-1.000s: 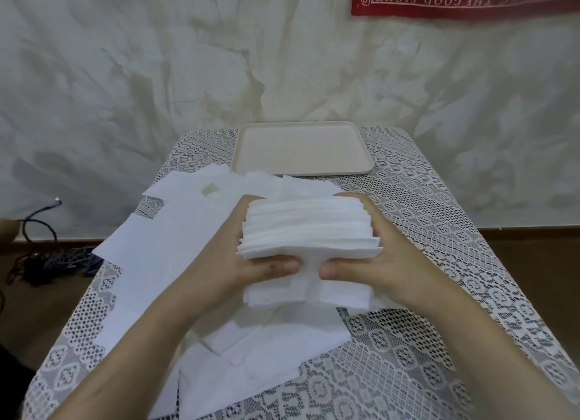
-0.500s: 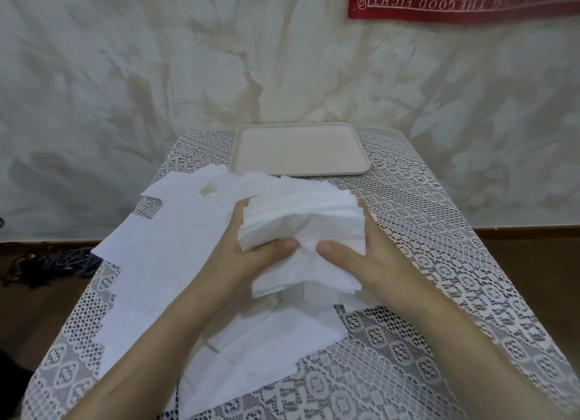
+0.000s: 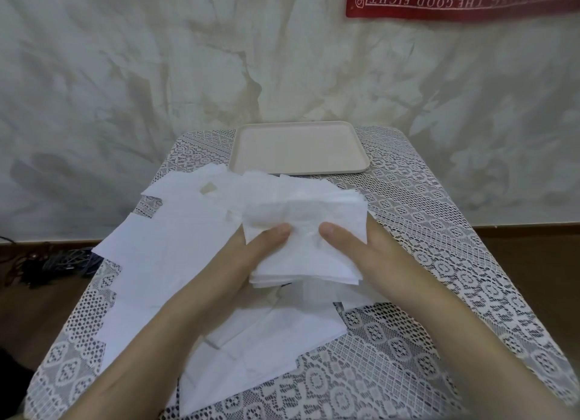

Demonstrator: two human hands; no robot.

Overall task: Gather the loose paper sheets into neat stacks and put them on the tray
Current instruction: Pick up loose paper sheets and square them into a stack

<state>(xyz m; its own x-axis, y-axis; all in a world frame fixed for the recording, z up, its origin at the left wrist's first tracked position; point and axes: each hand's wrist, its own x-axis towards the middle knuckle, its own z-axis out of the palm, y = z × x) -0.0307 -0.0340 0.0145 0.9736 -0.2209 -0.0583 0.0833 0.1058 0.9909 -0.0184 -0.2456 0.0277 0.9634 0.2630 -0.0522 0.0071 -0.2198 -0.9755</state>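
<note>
- From my feed, the left hand (image 3: 238, 262) grips the stack of paper sheets (image 3: 301, 231) at its left side, with the thumb (image 3: 273, 234) lying flat on the top sheet and the other fingers tucked under, out of sight
- The right hand (image 3: 373, 256) holds the stack's right side the same way, its thumb (image 3: 335, 234) pressed on top; both thumb tips point toward each other, a little apart
- I see the stack held just above the loose sheets (image 3: 163, 247) spread over the lace tablecloth (image 3: 439, 231), short of the beige tray (image 3: 298, 146) at the far end
- A second ago the stack's fanned edge faced me; now it has tipped over so I see its top face, and it sits lower, with the thumbs on top
</note>
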